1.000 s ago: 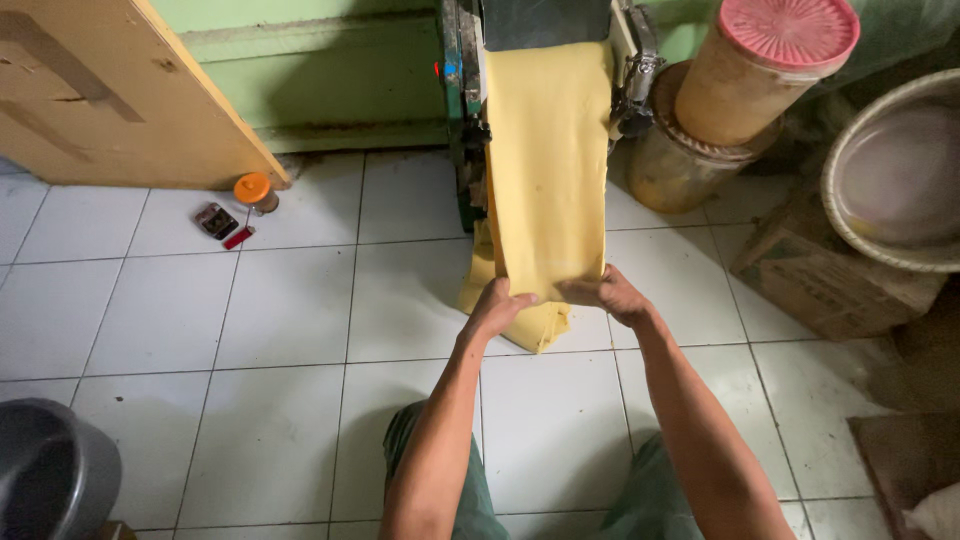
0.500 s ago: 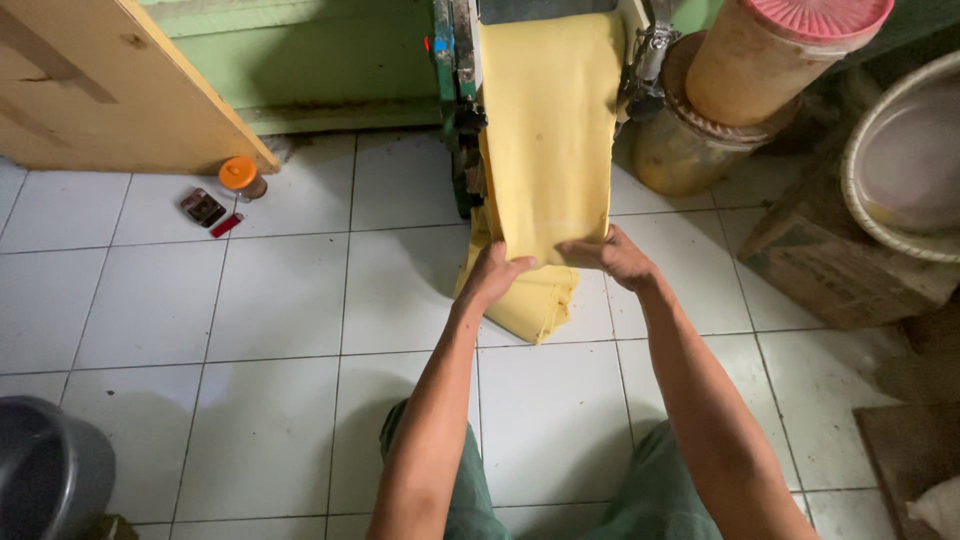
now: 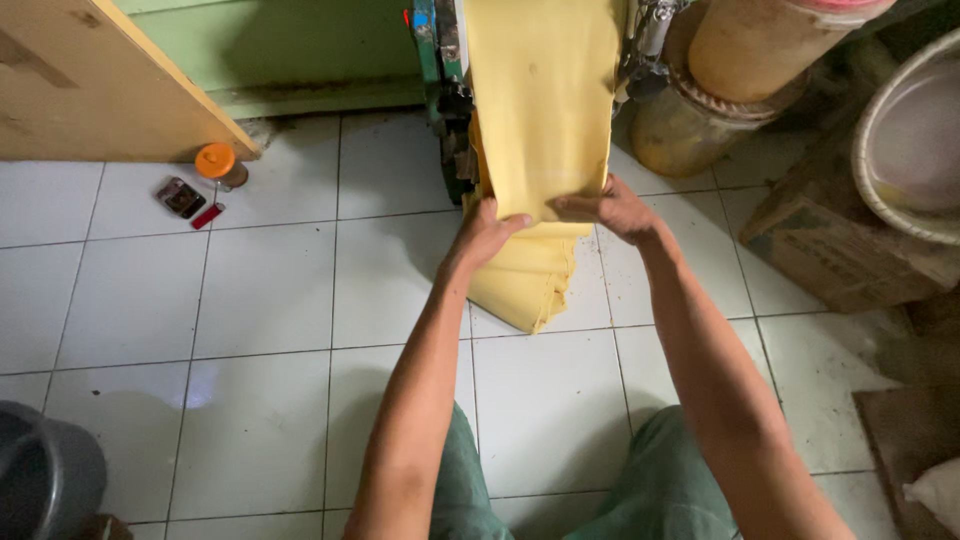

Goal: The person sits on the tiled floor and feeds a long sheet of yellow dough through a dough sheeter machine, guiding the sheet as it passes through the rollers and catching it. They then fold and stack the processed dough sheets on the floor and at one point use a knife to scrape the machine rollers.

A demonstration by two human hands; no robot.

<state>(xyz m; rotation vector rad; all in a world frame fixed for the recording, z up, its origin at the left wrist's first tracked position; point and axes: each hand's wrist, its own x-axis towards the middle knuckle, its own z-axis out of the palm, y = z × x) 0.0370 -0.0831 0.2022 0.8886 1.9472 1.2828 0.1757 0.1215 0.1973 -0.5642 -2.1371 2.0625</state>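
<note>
A wide yellow dough sheet [image 3: 545, 110] hangs down from a green rolling machine [image 3: 445, 95] at the top. Below my hands it lies in folded layers [image 3: 525, 285] over the white tiled floor. My left hand [image 3: 485, 235] grips the sheet's left edge, fingers curled over the fold. My right hand [image 3: 610, 208] grips the right edge at the same height. Both forearms reach up from my green trousers [image 3: 640, 490].
A wooden board [image 3: 90, 80] leans at top left. An orange-capped jar [image 3: 218, 165] and small dark and red items [image 3: 190, 203] lie on the tiles. Drums [image 3: 740, 70], a large basin [image 3: 905, 140] and a cardboard box [image 3: 850, 250] crowd the right. A dark bucket [image 3: 45, 480] sits bottom left.
Both hands rose slightly with the sheet, and more folded layers of dough hang below them than one second ago. The view tilted down a little.
</note>
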